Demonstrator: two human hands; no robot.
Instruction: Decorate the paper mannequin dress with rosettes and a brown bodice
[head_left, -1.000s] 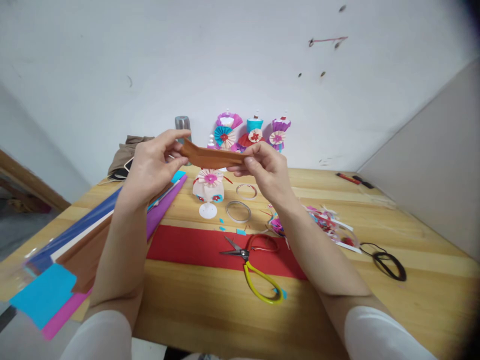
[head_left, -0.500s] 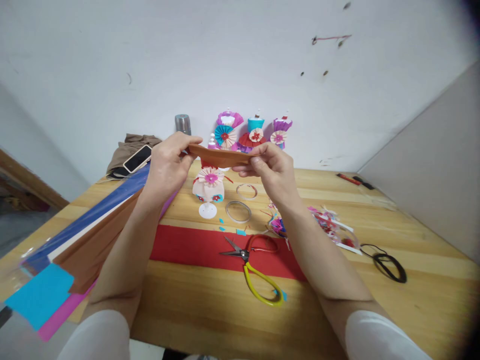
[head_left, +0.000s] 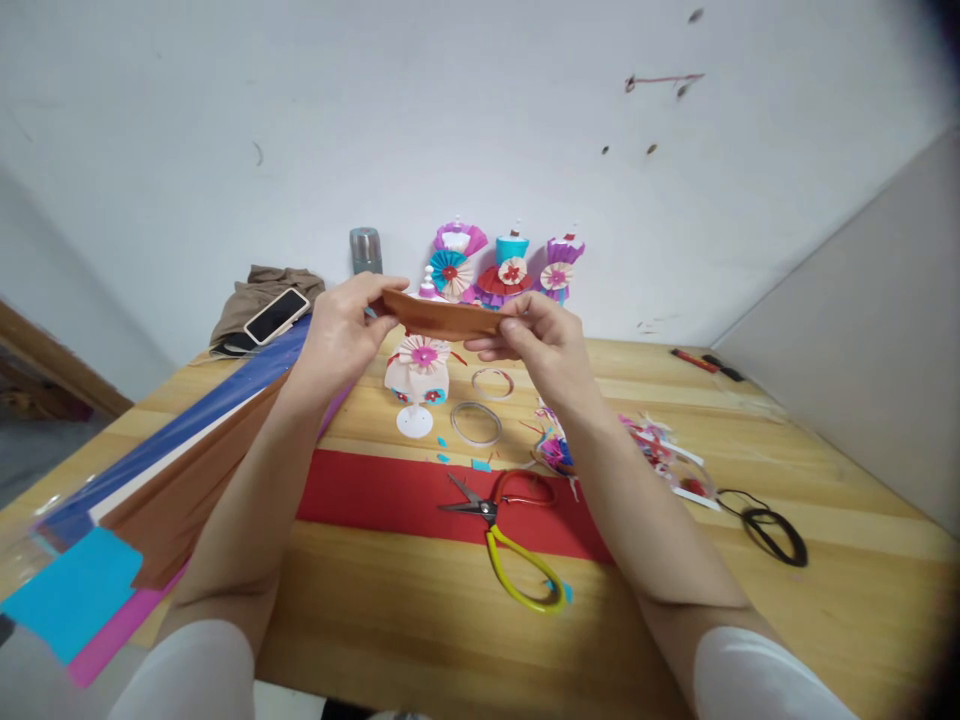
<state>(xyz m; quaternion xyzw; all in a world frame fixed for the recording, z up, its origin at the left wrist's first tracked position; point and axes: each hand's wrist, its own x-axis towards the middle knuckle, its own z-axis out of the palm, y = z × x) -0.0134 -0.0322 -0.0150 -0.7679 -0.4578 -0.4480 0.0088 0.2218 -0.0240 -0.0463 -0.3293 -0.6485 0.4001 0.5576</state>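
Observation:
A brown strip of paper (head_left: pixel 442 318) is stretched level between my two hands, above the table. My left hand (head_left: pixel 346 322) pinches its left end, and my right hand (head_left: pixel 546 338) pinches the right end between thumb and fingers. Behind and below the strip stands a small dress form (head_left: pixel 417 378) in pale pink paper with a pleated rosette, its top hidden by the strip. Scissors (head_left: pixel 491 512) with one red and one yellow handle lie spread on a red paper strip (head_left: pixel 375 495) nearer to me.
Rolls of tape (head_left: pixel 475 424) lie beside the dress form. Three decorated forms (head_left: pixel 513 270) stand by the wall near a grey bottle (head_left: pixel 366 250). Coloured sheets (head_left: pixel 187 470) and a phone (head_left: pixel 276 316) are at left; paper scraps (head_left: pixel 652 450) and a black cord (head_left: pixel 776 535) at right.
Both hands still hold the brown strip. My left hand has shifted slightly right and down, and the strip is a little lower, covering more of the dress form's top.

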